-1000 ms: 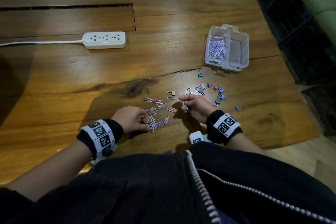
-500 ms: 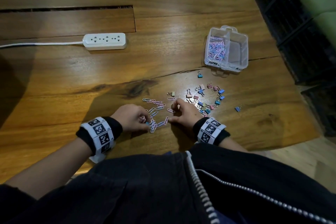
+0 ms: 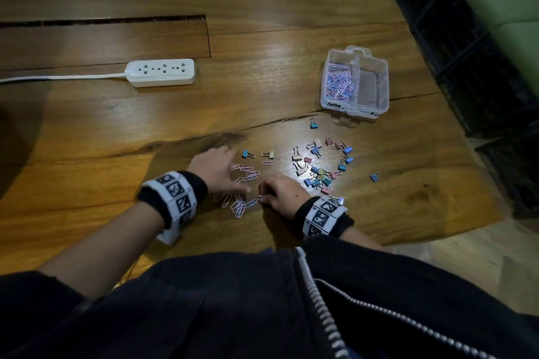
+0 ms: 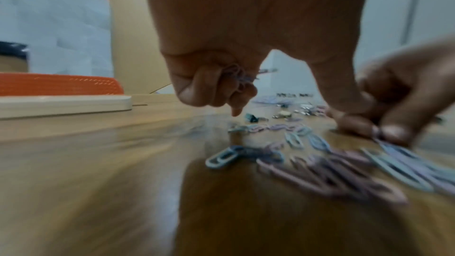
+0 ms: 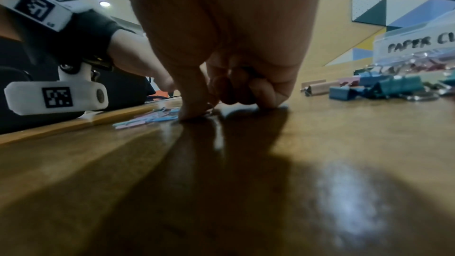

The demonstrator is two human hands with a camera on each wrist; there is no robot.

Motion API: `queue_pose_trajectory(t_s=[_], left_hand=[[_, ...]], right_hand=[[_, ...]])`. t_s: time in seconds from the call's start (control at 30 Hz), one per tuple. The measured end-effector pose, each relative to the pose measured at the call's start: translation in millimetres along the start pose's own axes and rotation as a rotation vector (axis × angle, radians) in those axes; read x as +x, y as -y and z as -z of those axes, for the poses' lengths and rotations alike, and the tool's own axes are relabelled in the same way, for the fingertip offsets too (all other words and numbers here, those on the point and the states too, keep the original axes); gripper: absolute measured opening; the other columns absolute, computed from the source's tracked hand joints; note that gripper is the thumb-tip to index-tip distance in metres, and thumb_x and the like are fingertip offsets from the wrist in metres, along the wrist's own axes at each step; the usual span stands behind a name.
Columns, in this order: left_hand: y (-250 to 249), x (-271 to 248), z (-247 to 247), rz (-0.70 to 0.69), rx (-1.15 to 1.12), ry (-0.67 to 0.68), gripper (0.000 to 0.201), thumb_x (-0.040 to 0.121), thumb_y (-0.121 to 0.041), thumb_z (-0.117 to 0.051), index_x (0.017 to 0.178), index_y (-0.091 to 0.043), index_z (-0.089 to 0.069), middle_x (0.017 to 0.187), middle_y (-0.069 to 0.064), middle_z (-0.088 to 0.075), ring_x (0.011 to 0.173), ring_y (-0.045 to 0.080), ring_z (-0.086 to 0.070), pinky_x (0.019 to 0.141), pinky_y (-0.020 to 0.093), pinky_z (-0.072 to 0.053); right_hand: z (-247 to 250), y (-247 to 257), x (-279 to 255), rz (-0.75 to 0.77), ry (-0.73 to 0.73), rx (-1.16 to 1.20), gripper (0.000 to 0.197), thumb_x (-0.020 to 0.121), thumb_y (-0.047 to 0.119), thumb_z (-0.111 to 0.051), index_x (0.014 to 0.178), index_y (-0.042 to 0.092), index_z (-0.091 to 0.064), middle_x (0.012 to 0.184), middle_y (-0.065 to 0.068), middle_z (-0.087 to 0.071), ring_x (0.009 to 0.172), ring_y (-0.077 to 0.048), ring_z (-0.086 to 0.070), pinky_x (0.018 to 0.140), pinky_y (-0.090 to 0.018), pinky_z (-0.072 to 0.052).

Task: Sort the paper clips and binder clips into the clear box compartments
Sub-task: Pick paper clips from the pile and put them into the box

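Note:
Pastel paper clips (image 3: 241, 204) lie loose near the table's front edge, between my hands. My left hand (image 3: 223, 175) hovers over them; the left wrist view shows its fingers (image 4: 204, 89) curled round a small bunch of paper clips (image 4: 237, 76). My right hand (image 3: 267, 197) presses down beside the pile and pinches one paper clip (image 4: 380, 137) against the wood. Coloured binder clips (image 3: 319, 167) are scattered to the right. The clear box (image 3: 355, 109) stands further back right; its left compartment holds paper clips (image 3: 338, 84), its right compartment (image 3: 374, 87) looks bare.
A white power strip (image 3: 162, 72) with its cord lies at the back left. A recessed panel (image 3: 102, 38) runs across the far table. The table edge (image 3: 478, 213) drops off at the right, with dark crates (image 3: 481, 52) beyond. A lone blue binder clip (image 3: 313, 124) lies before the box.
My right hand has moved left and toward me, from the binder clips to the paper clip pile. My left hand has shifted slightly away from me over the clips.

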State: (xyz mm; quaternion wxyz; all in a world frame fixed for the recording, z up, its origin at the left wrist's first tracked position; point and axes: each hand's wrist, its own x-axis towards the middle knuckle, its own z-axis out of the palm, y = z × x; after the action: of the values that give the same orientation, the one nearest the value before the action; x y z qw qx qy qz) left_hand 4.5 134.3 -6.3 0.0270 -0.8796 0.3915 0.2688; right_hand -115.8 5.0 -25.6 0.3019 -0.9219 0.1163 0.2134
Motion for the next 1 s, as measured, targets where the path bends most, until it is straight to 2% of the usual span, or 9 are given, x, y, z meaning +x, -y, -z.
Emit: queue_pose_trajectory(t_s=[0.1,0.2,0.3,0.43,0.53,0.63,0.8,0.9,1.0], left_hand=[[-4.0,-17.4,-13.0,-0.030,0.098,0.077,0.110,0.065,-0.070,-0.060,0.147,-0.014,-0.013,0.139,0.007,-0.039,0.123,0.022,-0.044,0.095,0.033,-0.044],[-5.3,-24.5,-23.1,-0.058,0.028,-0.033,0.069,0.081,-0.056,-0.053,0.137,-0.018,-0.036,0.128,0.003,-0.049,0.113,0.017,-0.049,0.086,0.028,-0.046],[-4.7,-25.6,-23.9,-0.053,0.029,-0.091,0.042,0.089,-0.048,-0.046,0.117,-0.018,-0.053,0.116,0.001,-0.056,0.105,0.016,-0.054,0.081,0.028,-0.049],[-8.2,-22.1,-20.1,-0.062,0.071,-0.076,0.037,0.093,-0.045,-0.043,0.110,-0.015,-0.056,0.113,0.003,-0.057,0.104,0.020,-0.055,0.075,0.029,-0.045],[-6.5,-16.9,-17.5,-0.044,0.010,-0.035,0.035,0.093,-0.043,-0.043,0.106,-0.013,-0.057,0.110,0.005,-0.059,0.100,0.022,-0.057,0.076,0.032,-0.045],[-0.8,-13.4,-9.3,0.000,-0.387,0.038,0.029,0.094,-0.035,-0.046,0.101,-0.010,-0.058,0.100,0.007,-0.059,0.085,0.020,-0.055,0.071,0.029,-0.043],[11.7,-14.4,6.1,0.166,-1.290,0.079,0.027,0.096,-0.016,-0.034,0.070,-0.015,-0.044,0.065,0.001,-0.043,0.039,0.003,-0.042,0.039,0.016,-0.033],[21.4,-19.4,5.6,0.193,-1.694,0.081,0.030,0.092,-0.009,-0.026,0.068,-0.012,-0.045,0.061,0.002,-0.051,0.038,0.007,-0.044,0.035,0.015,-0.033],[27.3,-24.1,3.3,0.261,-1.821,0.083,0.030,0.094,-0.014,-0.029,0.070,-0.011,-0.047,0.060,0.002,-0.055,0.038,0.009,-0.047,0.035,0.014,-0.036]], right_hand=[[-2.6,0.6,3.0,0.001,0.040,-0.085,0.021,0.088,0.027,-0.054,0.104,0.013,-0.055,0.110,-0.006,-0.055,0.101,-0.022,-0.052,0.092,-0.036,-0.044],[-2.7,-1.4,5.2,-0.056,0.045,-0.060,0.018,0.088,0.025,-0.052,0.101,0.012,-0.053,0.111,-0.008,-0.050,0.100,-0.022,-0.051,0.094,-0.040,-0.045],[4.2,-4.6,1.3,-0.104,-0.020,0.093,0.008,0.090,0.019,-0.051,0.086,0.015,-0.045,0.104,-0.006,-0.046,0.092,-0.017,-0.047,0.093,-0.033,-0.044],[19.1,-10.5,-1.4,-0.159,-0.111,0.524,0.020,0.089,0.012,-0.051,0.072,0.019,-0.044,0.089,-0.002,-0.054,0.083,-0.013,-0.050,0.079,-0.024,-0.043],[27.4,-14.9,-1.4,-0.158,-0.114,0.945,0.021,0.088,0.001,-0.049,0.078,0.020,-0.052,0.082,0.003,-0.052,0.075,-0.010,-0.050,0.067,-0.018,-0.045],[35.5,-13.6,-2.8,-0.189,-0.046,1.262,0.026,0.093,-0.002,-0.037,0.086,0.013,-0.057,0.075,0.002,-0.048,0.062,-0.009,-0.041,0.054,-0.018,-0.037],[35.0,-4.0,-0.6,-0.231,0.072,1.479,0.029,0.093,0.004,-0.029,0.079,0.008,-0.054,0.073,-0.004,-0.051,0.060,-0.011,-0.049,0.052,-0.019,-0.042],[27.0,8.6,5.2,-0.258,0.020,1.211,0.031,0.089,-0.001,-0.030,0.070,0.012,-0.050,0.067,0.000,-0.045,0.056,-0.010,-0.039,0.048,-0.018,-0.034],[16.4,20.1,7.0,-0.176,-0.008,0.743,0.027,0.092,0.008,-0.037,0.068,0.016,-0.048,0.072,0.001,-0.047,0.063,-0.010,-0.042,0.055,-0.019,-0.035]])
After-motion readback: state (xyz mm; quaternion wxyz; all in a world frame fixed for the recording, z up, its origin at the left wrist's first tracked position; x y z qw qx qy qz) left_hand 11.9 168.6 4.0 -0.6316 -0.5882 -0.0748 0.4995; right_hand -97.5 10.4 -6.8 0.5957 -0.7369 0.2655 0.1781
